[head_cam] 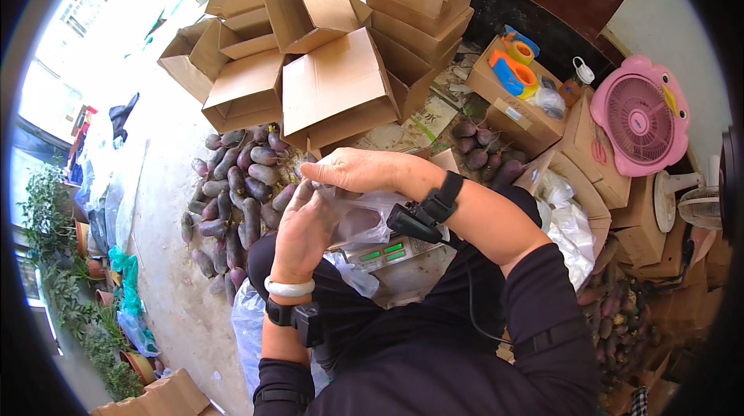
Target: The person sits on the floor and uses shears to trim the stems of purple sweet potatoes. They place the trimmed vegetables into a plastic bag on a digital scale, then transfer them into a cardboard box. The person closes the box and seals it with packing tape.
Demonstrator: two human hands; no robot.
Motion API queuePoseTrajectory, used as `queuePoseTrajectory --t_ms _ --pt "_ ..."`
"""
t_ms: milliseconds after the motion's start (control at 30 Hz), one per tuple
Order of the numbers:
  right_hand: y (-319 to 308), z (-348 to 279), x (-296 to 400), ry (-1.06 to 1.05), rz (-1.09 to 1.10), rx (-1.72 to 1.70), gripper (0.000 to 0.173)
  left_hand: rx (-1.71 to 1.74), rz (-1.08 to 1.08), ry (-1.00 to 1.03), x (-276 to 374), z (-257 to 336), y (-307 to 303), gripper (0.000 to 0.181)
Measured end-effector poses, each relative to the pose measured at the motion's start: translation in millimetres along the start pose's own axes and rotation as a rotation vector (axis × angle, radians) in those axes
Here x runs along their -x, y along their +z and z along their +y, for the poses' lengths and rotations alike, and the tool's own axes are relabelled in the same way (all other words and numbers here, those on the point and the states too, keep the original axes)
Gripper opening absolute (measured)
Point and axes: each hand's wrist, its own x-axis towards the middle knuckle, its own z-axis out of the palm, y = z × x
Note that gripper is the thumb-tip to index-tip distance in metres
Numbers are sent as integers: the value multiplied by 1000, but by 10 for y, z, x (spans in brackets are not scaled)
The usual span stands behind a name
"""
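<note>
My left hand (305,230) and my right hand (343,169) meet at the gathered end of a clear plastic bag (372,212). A dark reddish item shows through the bag, which lies over a digital scale (395,252) with lit green displays between my knees. The fingers of both hands are close together at the bag's end and partly hide each other. To the left, many elongated dark purple root vegetables (235,201) lie on the floor. Another plastic bag (351,273) hangs beside the scale, near my left knee.
Open cardboard boxes (340,82) are piled ahead. At the right are rounder purple roots (479,146), a carton with tape dispensers (514,73), a pink fan (639,119), red scissors (598,151) and a box of white plastic bags (561,212). Potted plants (70,294) line the far left.
</note>
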Motion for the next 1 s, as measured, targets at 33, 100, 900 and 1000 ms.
queuePoseTrajectory --t_ms 33,100,900,1000 --pt "-1 51 1 12 24 -34 66 -1 0 4 0 10 16 40" --pt "20 92 31 31 68 -105 62 61 20 -7 32 -12 -54 38" --pt "-237 1222 1053 294 221 596 18 -2075 -103 14 -674 -479 -798 18" --pt "-239 1167 1151 430 130 595 17 -2355 -287 -90 -804 -773 -1046 13"
